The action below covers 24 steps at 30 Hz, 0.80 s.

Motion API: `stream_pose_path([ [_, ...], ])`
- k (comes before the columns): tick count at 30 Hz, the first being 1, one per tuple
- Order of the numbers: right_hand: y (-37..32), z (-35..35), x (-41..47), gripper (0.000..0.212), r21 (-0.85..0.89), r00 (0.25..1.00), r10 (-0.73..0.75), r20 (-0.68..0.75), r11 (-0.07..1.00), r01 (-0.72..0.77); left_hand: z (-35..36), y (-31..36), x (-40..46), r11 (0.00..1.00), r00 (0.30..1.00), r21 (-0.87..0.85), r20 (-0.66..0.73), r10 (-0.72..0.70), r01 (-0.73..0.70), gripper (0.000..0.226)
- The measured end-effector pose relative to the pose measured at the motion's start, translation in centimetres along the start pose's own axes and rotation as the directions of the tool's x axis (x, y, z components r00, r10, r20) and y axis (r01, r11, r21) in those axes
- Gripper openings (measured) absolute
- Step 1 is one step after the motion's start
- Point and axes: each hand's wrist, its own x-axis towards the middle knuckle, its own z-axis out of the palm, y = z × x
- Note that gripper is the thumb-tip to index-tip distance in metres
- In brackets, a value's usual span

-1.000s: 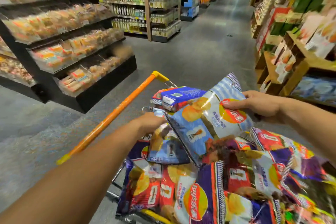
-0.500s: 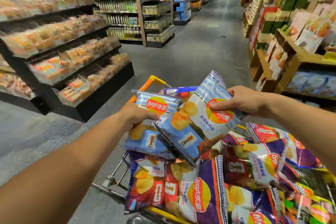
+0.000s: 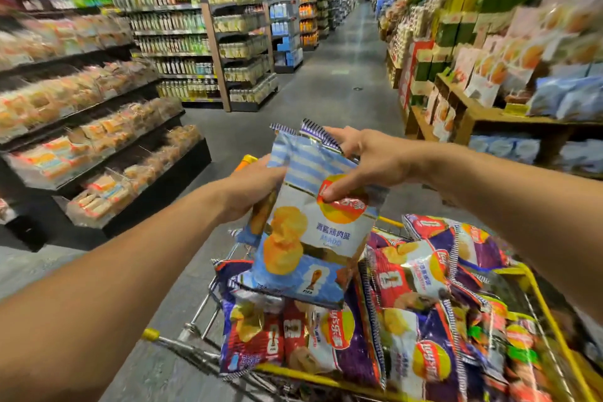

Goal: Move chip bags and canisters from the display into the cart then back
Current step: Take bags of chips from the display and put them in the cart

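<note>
While cart sits nearest, heaped with red and purple chip bags, blue chip bag hangs upright above pile. Left hand grips bag's left edge; right hand pinches top, thumb on front. Far left, bread shelves; far right, snack display.

Behind your left hand fingers, a second blue bag is mostly hidden by the front blue chip bag. Below your fingers, the cart runs past the picture's edge. The shelves beyond your right hand are blurred.
</note>
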Motion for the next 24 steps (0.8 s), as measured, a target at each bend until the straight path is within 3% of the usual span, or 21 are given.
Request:
stream_pose_path([
  [2,-0.2,-1.3,-2.1,0.071,0.026,0.992,0.125,0.013,0.992,-0.126,2.2,2.0,0.3,1.0,0.997,-0.031,0.082,0.0,0.002,0.026],
  [4,0.5,-3.0,-4.9,0.063,0.059,0.964,0.266,0.013,0.962,-0.266,4.9,3.8,0.9,0.983,0.98,-0.177,0.199,-0.009,0.045,0.05],
  [7,1.7,-5.0,-8.0,0.053,0.001,0.941,0.334,-0.047,0.942,-0.335,7.6,5.2,1.6,0.957,0.936,-0.285,0.35,0.044,0.061,0.083],
  [10,3.7,-7.0,-12.0,0.051,0.047,0.91,0.397,-0.118,0.918,-0.394,11.4,6.2,3.5,0.951,0.895,-0.307,0.434,0.106,0.036,0.086],
  [13,6.4,-8.8,-17.7,0.059,0.09,0.835,0.511,-0.207,0.859,-0.504,17.2,7.5,4.9,0.969,0.76,-0.245,0.633,0.145,0.019,0.086],
  [17,10.1,-10.7,-24.9,0.09,0.09,0.716,0.611,-0.338,0.778,-0.621,24.7,8.0,6.1,0.988,0.663,-0.129,0.732,0.156,-0.09,0.108],
  [20,12.4,-11.4,-30.8,0.074,0.096,0.629,0.678,-0.381,0.705,-0.702,31.2,9.1,5.9,0.981,0.581,-0.017,0.803,0.128,-0.193,0.127],
  [24,14.9,-11.8,-39.0,0.064,0.148,0.474,0.779,-0.41,0.57,-0.808,40.0,10.2,6.0,0.964,0.514,0.049,0.852,0.097,-0.263,0.116],
])
